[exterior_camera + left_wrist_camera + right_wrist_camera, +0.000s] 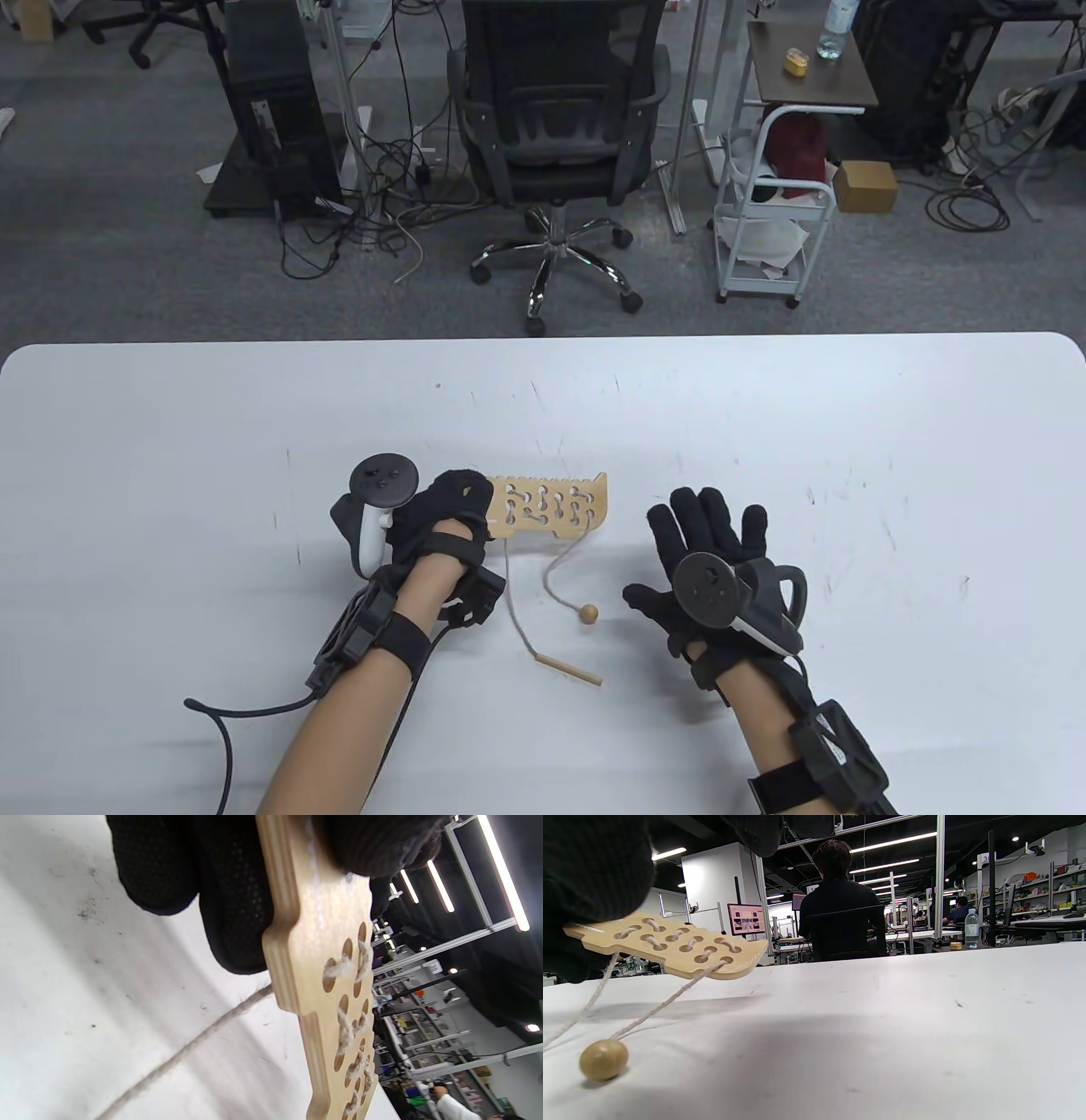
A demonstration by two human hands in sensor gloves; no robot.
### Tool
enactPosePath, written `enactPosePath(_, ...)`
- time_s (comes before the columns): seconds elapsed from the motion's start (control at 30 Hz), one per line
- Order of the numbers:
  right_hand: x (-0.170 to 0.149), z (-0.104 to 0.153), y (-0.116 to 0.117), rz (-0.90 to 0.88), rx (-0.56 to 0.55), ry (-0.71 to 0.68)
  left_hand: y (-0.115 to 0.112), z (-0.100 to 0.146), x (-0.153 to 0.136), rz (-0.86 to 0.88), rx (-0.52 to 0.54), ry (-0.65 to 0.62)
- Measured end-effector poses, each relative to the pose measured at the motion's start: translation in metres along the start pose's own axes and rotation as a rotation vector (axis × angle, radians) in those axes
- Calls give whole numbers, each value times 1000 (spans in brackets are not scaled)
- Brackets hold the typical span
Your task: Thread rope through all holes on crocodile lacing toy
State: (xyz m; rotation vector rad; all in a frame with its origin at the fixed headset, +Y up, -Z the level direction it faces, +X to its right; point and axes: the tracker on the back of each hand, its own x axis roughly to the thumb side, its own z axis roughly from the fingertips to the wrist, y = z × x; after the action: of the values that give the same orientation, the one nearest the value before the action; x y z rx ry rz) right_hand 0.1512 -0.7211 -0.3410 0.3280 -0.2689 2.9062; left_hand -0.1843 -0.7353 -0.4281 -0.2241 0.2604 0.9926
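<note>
The wooden crocodile lacing toy (551,506) is held a little above the white table, its holes laced with beige rope (345,1027). My left hand (441,514) grips its left end, fingers curled round the board (314,955). Two rope ends hang from the toy (683,948): one runs to a wooden ball (586,614), the other to a wooden stick needle (570,669), both lying on the table. My right hand (708,543) hovers to the toy's right, fingers spread, holding nothing. The ball (603,1059) lies close in the right wrist view.
The white table (848,441) stretches wide around both hands. Beyond its far edge stand an office chair (560,127) and a white cart (768,221). A person sits with their back turned (842,912) in the right wrist view.
</note>
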Motion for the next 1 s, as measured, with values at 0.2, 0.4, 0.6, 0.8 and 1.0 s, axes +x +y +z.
enactPosePath(0.2,-1,-1,1,-16,5,4,-9,-21,-8,-27,-24,58)
enactPosePath(0.4,1,-1,1,-14,14,-3,-13,-35,-14,-50,-52,120)
enactPosePath(0.6,3,-1,2,-12,13,-4,-12,-42,-6,-329,26,130)
enactPosePath(0.8,3,-2,4,-5,25,-3,-16,-42,4,-525,108,128)
enactPosePath(1.0,2,-2,5,-7,32,3,-17,-41,11,-669,190,161)
